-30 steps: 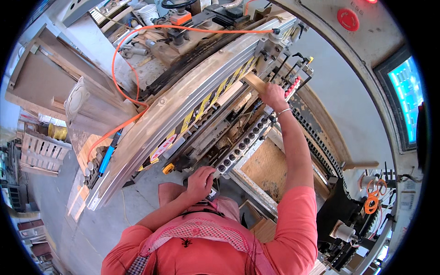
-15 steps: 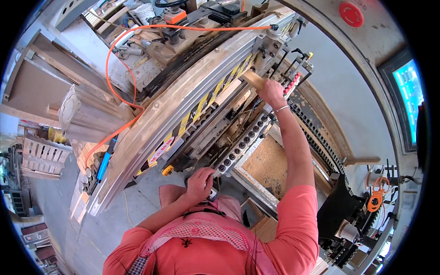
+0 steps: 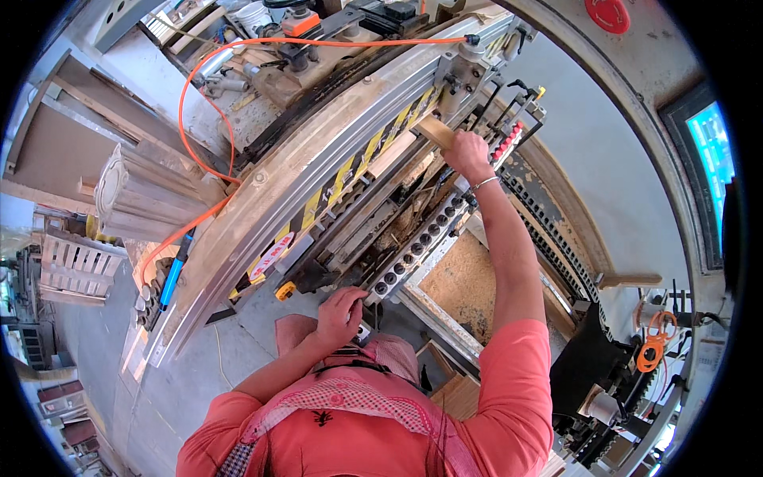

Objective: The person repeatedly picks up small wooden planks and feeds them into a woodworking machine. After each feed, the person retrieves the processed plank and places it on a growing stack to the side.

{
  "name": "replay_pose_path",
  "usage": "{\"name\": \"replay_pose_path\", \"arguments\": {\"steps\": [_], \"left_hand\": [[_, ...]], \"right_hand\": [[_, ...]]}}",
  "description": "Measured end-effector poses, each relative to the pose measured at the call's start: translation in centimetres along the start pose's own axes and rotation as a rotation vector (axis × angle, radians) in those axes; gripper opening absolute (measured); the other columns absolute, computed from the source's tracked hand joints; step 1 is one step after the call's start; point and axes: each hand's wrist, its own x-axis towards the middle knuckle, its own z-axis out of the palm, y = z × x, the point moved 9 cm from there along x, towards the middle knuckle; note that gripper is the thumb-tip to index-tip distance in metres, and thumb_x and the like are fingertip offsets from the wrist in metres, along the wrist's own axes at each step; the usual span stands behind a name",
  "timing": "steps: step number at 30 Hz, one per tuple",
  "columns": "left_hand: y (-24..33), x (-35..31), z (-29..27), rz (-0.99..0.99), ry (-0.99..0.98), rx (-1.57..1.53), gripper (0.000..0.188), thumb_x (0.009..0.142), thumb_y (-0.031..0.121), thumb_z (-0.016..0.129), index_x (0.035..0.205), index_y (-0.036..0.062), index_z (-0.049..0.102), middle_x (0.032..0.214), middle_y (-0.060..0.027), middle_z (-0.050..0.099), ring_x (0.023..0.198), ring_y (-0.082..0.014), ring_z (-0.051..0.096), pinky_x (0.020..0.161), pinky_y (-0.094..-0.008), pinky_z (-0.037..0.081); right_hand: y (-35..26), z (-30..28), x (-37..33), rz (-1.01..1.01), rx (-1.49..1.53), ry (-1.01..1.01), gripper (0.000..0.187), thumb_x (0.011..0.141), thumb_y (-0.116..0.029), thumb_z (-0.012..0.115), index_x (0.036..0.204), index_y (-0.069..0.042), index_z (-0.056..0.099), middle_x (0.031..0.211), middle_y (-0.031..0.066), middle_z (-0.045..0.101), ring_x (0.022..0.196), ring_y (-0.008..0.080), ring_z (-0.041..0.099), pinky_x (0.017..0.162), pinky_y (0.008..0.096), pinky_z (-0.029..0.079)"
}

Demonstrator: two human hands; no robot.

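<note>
My right hand (image 3: 469, 157) is closed round a short, flat wooden strip (image 3: 435, 131). The strip points up and left, toward the yellow-and-black striped edge of a long machine beam (image 3: 318, 143). Another pale wood piece (image 3: 392, 155) lies along that beam, below and left of the strip. At the near end of a light panel with a row of black round knobs (image 3: 419, 250), my left hand (image 3: 342, 314) is loosely bent, its forefinger reaching the panel's end. No held thing shows in it, though its lower fingers are partly hidden.
An orange air hose (image 3: 186, 111) loops over the beam. Red knobs (image 3: 509, 141) and clamps stand beyond my right hand. A sawdust-covered tray (image 3: 465, 278) lies under my right forearm. At right are a red stop button (image 3: 608, 14) and a lit screen (image 3: 710, 163).
The view has shifted slightly. My right hand keeps its grip on the wooden strip near the beam, and my left hand stays by the knob panel's end.
</note>
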Motion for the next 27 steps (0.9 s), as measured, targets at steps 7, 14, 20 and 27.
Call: {"name": "replay_pose_path", "arguments": {"steps": [7, 14, 20, 27], "left_hand": [[0.3, 0.0, 0.0, 0.013, 0.003, 0.002, 0.02, 0.074, -0.002, 0.057, 0.093, 0.0033, 0.057, 0.088, -0.0146, 0.059, 0.076, -0.0327, 0.058, 0.065, -0.0362, 0.048], [0.1, -0.1, 0.1, -0.015, -0.01, -0.002, 0.022, 0.073, -0.004, 0.057, 0.094, 0.0033, 0.058, 0.089, -0.0142, 0.059, 0.075, -0.0313, 0.059, 0.062, -0.0352, 0.048], [-0.2, -0.5, -0.4, -0.011, 0.004, -0.02, 0.022, 0.073, -0.003, 0.056, 0.094, 0.0038, 0.059, 0.091, -0.0138, 0.059, 0.075, -0.0296, 0.059, 0.061, -0.0339, 0.049], [1.1, -0.6, 0.3, 0.187, -0.095, 0.044, 0.019, 0.075, 0.0, 0.055, 0.093, 0.0053, 0.057, 0.092, -0.0122, 0.06, 0.082, -0.0305, 0.057, 0.07, -0.0379, 0.047]], "right_hand": [[0.0, -0.2, 0.1, -0.004, 0.007, 0.017, 0.022, 0.066, -0.018, 0.061, 0.08, -0.002, 0.065, 0.083, 0.0179, 0.065, 0.081, 0.0307, 0.064, 0.071, 0.0374, 0.052], [0.0, -0.1, -0.1, -0.023, 0.03, 0.034, 0.021, 0.067, -0.018, 0.059, 0.081, -0.003, 0.065, 0.084, 0.0173, 0.065, 0.082, 0.0309, 0.063, 0.072, 0.038, 0.052], [-0.5, 0.0, -0.2, -0.037, -0.005, 0.034, 0.025, 0.066, -0.021, 0.06, 0.084, -0.003, 0.065, 0.085, 0.017, 0.064, 0.083, 0.0309, 0.063, 0.072, 0.0385, 0.052], [0.1, 1.0, -0.3, 0.107, 0.056, -0.007, 0.04, 0.07, -0.031, 0.067, 0.096, -0.002, 0.059, 0.095, 0.0181, 0.061, 0.087, 0.0325, 0.06, 0.077, 0.0401, 0.049]]}}
